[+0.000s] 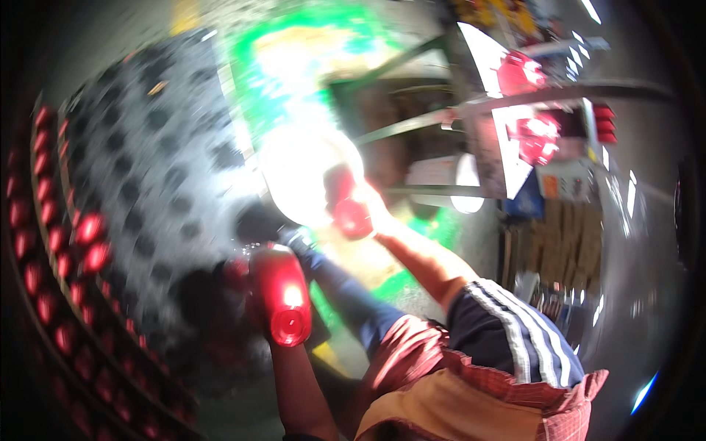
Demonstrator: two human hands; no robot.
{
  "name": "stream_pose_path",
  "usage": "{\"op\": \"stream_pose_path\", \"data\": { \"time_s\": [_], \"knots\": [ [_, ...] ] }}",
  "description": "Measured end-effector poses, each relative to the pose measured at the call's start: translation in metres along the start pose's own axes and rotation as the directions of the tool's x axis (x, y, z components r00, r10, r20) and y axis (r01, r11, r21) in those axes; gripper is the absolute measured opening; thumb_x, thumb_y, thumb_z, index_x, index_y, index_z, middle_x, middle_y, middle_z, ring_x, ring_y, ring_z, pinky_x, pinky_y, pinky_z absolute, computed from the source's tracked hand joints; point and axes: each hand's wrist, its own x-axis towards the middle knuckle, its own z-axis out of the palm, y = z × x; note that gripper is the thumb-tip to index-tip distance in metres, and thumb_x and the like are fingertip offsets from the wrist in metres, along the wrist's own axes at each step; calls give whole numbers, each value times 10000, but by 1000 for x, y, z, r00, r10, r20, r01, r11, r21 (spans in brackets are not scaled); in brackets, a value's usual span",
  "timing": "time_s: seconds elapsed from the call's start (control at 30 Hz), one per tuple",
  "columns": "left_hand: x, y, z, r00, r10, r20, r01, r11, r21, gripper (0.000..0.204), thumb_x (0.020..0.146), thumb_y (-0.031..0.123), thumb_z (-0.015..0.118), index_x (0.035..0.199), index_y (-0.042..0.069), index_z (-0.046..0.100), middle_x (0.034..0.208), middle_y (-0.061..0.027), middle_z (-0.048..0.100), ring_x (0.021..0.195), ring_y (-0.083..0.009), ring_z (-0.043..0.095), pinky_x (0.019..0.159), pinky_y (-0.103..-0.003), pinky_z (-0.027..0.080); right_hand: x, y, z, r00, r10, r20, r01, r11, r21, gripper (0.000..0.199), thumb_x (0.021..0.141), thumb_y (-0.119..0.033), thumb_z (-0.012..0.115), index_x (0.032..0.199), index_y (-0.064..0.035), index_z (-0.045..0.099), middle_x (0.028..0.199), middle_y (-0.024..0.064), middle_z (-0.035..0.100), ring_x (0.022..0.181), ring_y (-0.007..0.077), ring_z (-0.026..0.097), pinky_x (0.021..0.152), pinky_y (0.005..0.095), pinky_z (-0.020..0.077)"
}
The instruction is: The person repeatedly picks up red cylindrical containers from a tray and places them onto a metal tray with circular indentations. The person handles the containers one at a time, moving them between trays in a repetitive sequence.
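The left hand [259, 316], mostly hidden, is clamping one near red bottle [283, 287]; the right hand [373, 212] is gripping one farther red bottle [352, 219]. At left, a rack [48, 273] is holding rows of red pieces [63, 338], too blurred to count. Rightward beyond, two shiny red objects [522, 73] are showing.

Racked bottles [95, 256] left of held bottles [278, 279]

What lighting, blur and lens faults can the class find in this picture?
Head view: glare burns out the centre and washes over the right hand; head view: a highlight glints on the lower red cylinder; head view: the dark-spotted grey panel looks smeared; head view: fisheye curves the rows of red objects, with dark corners.
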Motion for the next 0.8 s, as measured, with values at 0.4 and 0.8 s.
{"op": "stream_pose_path", "data": {
  "time_s": [0.4, 0.8],
  "knots": [
    [132, -67, -149, 870, -80, -486, 452, 519, 725, 444, 988, 366, 453, 1331, 84, 457, 1212, -177, 479, 801, -255, 463, 631, -337, 426, 20, -106, -95, 955, 205, 214, -297, 671, 679, 541, 973, -477, 489, 1372, -112, 470, 1284, 244, 505, 1099, 388, 555, 818, 507, 531],
    [153, -91, -168, 697, 367, -616, 597, 180, 782, 215, 937, 160, 599, 1096, 17, 586, 759, -127, 608, 484, -199, 552, 345, -299, 383, 28, -102, -138, 919, 138, 369, -356, 693, 627, 527, 989, -462, 456, 1357, -85, 472, 1267, 227, 492, 1080, 369, 522, 829, 506, 503]
  ]
}}
